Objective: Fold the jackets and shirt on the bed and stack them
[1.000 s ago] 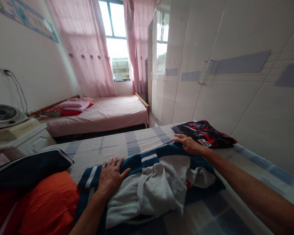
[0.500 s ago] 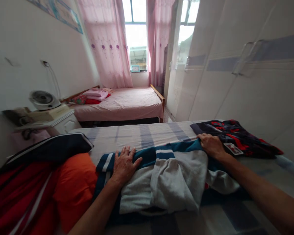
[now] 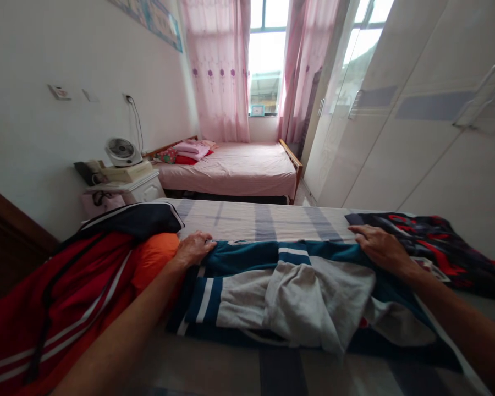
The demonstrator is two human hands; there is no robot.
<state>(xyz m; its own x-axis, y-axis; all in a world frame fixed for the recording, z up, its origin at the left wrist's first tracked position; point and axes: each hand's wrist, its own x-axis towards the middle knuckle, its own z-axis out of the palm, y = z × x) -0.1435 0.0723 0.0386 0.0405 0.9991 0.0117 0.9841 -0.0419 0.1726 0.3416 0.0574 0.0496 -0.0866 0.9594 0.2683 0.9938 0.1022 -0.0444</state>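
Observation:
A grey-and-teal long-sleeved top (image 3: 325,302) lies on the bed, its sleeves laid across the body and white stripes on the cuffs. My left hand (image 3: 194,248) is closed at its far left corner, fingertips curled on the teal edge. At the far right edge, my right hand (image 3: 377,247) pinches the teal cloth with bent fingers. Right beside that hand rests a folded black garment with red print (image 3: 445,242). An orange cloth item (image 3: 154,258) lies by my left wrist, partly under a red jacket with white stripes (image 3: 82,275).
The striped bedsheet (image 3: 235,220) spreads under the clothes. Beyond stands a pink bed (image 3: 239,170) with folded bedding. A fan (image 3: 122,151) sits on a box on the white cabinet (image 3: 146,187) at left. Wardrobe doors (image 3: 396,148) line the right side.
My left hand has gone from lying flat on the top to gripping its far left corner. More teal cloth shows along the far edge. The view has swung left.

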